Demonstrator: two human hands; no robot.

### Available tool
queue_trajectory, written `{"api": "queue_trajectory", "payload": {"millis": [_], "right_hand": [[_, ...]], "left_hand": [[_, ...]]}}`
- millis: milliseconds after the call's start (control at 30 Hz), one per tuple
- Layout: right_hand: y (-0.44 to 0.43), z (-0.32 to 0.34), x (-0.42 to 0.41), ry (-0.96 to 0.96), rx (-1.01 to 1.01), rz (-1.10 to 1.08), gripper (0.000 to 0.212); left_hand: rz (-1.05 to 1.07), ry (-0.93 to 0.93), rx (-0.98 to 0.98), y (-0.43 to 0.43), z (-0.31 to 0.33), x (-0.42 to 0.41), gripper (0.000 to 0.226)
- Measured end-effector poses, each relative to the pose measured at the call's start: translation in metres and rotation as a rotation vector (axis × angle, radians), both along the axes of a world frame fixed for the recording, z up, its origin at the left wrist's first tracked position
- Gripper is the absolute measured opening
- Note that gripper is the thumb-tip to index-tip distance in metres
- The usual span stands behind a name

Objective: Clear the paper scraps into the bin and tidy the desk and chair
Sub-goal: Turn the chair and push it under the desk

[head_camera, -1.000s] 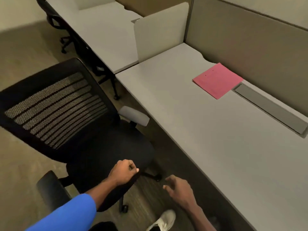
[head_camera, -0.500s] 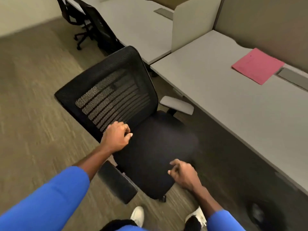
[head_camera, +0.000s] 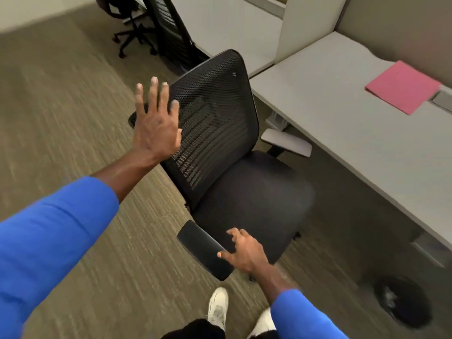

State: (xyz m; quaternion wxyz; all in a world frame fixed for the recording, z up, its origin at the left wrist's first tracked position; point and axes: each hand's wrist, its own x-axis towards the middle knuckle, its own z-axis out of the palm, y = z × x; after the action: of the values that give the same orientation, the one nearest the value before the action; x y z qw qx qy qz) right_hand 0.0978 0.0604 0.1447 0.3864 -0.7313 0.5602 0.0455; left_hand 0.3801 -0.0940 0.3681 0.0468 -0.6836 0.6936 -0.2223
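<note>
1. Chair stands on the carpet just beside the desk, pulled out from it, its seat turned toward the desk edge and its mesh backrest toward our left side.
2. Our left hand is open, fingers spread and palm forward, at the outer edge of the backrest; whether the palm presses the mesh or hovers just off it we cannot tell.
3. Our right hand is loosely open with fingers curled, empty, at the near armrest; the thumb appears to touch the pad.
4. The deciding relation, in our judgement: the chair lies between our hands and the desk, so a push away from us and to the right would slide the seat under the desk. The left hand is nearer the backrest and is better placed to drive it; the right can steer at the armrest.
5. The bin sits on the floor to our right, near the desk; blur hides its contents.
6. A pink folder lies flat on the desk near the partition. We see no loose scraps there.
7. The chair's base and castors are hidden beneath the seat.
</note>
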Motion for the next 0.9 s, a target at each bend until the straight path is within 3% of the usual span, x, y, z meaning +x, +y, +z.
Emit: {"api": "queue_trajectory", "payload": {"millis": [100, 200, 333, 600, 900], "right_hand": [[0.013, -0.012, 0.013, 0.074, 0.051, 0.087, 0.093], [0.027, -0.024, 0.023, 0.129, 0.039, 0.164, 0.104], [0.044, -0.037, 0.034, 0.206, -0.019, 0.227, 0.111], [0.067, -0.050, 0.005, 0.296, -0.079, 0.213, 0.099], [0.079, -0.057, -0.073, 0.384, -0.132, 0.057, 0.095]], "left_hand": [[0.191, 0.113, 0.101, 0.000, 0.002, 0.020, 0.094], [0.233, 0.315, 0.147, 0.001, -0.003, 0.030, 0.098], [0.269, 0.421, 0.124, 0.003, -0.003, 0.026, 0.109], [0.285, 0.533, 0.070, 0.033, -0.013, 0.000, 0.116], [0.219, 0.857, 0.145, 0.053, -0.018, -0.006, 0.114]]}}
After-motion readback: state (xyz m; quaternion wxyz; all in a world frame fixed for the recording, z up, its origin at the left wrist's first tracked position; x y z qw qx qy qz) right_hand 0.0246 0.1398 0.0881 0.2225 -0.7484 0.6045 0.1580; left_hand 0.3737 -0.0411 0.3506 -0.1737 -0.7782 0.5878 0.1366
